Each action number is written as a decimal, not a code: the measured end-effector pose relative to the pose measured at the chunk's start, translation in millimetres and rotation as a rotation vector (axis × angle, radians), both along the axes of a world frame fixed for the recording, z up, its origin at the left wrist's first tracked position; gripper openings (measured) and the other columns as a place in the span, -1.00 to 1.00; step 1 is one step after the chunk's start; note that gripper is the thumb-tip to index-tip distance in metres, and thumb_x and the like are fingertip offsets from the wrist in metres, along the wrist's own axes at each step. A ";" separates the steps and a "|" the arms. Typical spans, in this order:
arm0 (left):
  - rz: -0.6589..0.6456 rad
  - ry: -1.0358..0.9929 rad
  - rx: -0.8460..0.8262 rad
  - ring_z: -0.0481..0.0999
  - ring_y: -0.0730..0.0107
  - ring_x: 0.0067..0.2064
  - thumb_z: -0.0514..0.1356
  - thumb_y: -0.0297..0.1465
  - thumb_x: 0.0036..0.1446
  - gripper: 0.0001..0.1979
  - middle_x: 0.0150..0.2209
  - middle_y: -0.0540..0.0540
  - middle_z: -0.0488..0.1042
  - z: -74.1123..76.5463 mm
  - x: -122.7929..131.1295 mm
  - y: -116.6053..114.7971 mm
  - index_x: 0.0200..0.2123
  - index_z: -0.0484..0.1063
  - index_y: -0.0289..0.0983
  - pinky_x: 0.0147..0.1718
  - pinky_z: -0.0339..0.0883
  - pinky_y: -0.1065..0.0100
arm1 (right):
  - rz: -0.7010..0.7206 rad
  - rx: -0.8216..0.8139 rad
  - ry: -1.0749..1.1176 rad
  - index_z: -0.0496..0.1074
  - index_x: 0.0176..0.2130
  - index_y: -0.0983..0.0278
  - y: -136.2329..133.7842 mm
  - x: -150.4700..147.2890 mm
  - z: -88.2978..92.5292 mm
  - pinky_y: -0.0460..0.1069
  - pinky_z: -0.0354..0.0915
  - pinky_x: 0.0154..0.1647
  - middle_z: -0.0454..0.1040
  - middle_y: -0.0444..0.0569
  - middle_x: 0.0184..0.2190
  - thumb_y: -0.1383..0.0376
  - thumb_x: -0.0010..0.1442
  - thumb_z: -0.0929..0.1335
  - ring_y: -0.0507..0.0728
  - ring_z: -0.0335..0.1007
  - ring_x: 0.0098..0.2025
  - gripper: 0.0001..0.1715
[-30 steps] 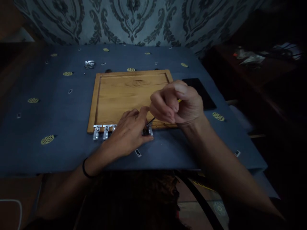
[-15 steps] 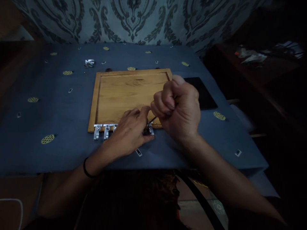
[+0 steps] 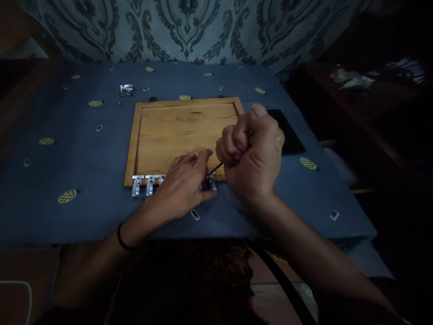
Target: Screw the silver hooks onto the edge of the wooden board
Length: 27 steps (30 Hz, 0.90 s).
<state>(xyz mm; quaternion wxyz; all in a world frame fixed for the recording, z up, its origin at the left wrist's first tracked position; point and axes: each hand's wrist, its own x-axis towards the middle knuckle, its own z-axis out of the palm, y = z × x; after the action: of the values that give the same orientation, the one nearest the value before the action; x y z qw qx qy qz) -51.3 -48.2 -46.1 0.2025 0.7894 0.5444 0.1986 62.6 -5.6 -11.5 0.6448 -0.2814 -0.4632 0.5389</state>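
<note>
A framed wooden board (image 3: 182, 131) lies on the cloth-covered table, with a row of silver metal hooks (image 3: 136, 186) along its near edge. My right hand (image 3: 252, 153) is closed in a fist around a screwdriver (image 3: 215, 169); its thin dark shaft slants down to the left and its handle is mostly hidden. The tip meets the hook (image 3: 212, 181) at the right end of the visible row. My left hand (image 3: 182, 185) lies over the near edge, its thumb and fingers closed about that hook. Its palm and wrist cover part of the row.
A small pile of silver metal pieces (image 3: 126, 90) lies at the back left of the blue tablecloth (image 3: 84, 167). A flat black object (image 3: 287, 133) lies right of the board. A dark side surface (image 3: 372, 97) with clutter stands at the far right.
My right fist has shifted slightly right and turned a little with the screwdriver. My left hand stays almost still on the hook. The board has barely moved.
</note>
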 end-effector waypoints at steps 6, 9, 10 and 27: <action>-0.015 -0.018 0.021 0.47 -0.04 0.08 0.42 -0.35 0.09 -0.40 -0.16 -0.15 0.51 -2.2 -0.2 -0.2 0.10 0.22 -0.29 0.07 0.38 0.00 | 0.060 0.016 -0.036 0.00 -0.67 0.19 0.2 1.3 0.0 -0.04 -0.17 -0.67 -0.15 -0.26 -0.73 -0.09 0.28 0.36 -0.05 -0.28 -0.68 -0.26; -0.021 -0.016 0.009 0.48 -0.02 0.04 0.43 -0.37 0.08 -0.35 -0.16 -0.15 0.51 -2.2 -0.8 -0.9 0.15 0.21 -0.32 0.05 0.37 0.01 | 0.061 0.026 0.009 -0.03 -0.69 0.20 -0.1 6.7 10.0 -0.03 -0.17 -0.66 -0.16 -0.23 -0.74 -0.01 0.27 0.36 -0.03 -0.24 -0.69 -0.27; -0.022 -0.013 0.003 0.48 0.00 0.03 0.43 -0.38 0.08 -0.33 -0.15 -0.15 0.51 -2.1 -1.0 -1.1 0.18 0.20 -0.32 0.05 0.37 0.02 | 0.039 0.029 0.027 -0.03 -0.69 0.20 -0.4 9.3 14.5 -0.02 -0.16 -0.66 -0.16 -0.22 -0.74 0.05 0.28 0.36 -0.02 -0.22 -0.68 -0.30; -0.021 0.006 0.002 0.46 0.06 0.02 0.44 -0.39 0.08 -0.28 -0.11 -0.15 0.53 -0.1 0.2 -2.2 0.22 0.18 -0.33 0.09 0.31 0.08 | 0.121 0.111 0.145 0.03 -0.70 0.20 6.4 15.0 -7.7 -0.12 -0.21 -0.77 -0.23 -0.31 -0.75 0.06 0.27 0.39 -0.09 -0.27 -0.75 -0.30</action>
<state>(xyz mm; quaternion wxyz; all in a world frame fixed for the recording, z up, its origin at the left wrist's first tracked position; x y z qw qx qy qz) -51.1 -50.4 -46.2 0.2021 0.7958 0.5366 0.1946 77.6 0.7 -19.2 0.6574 -0.1770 -0.4608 0.5693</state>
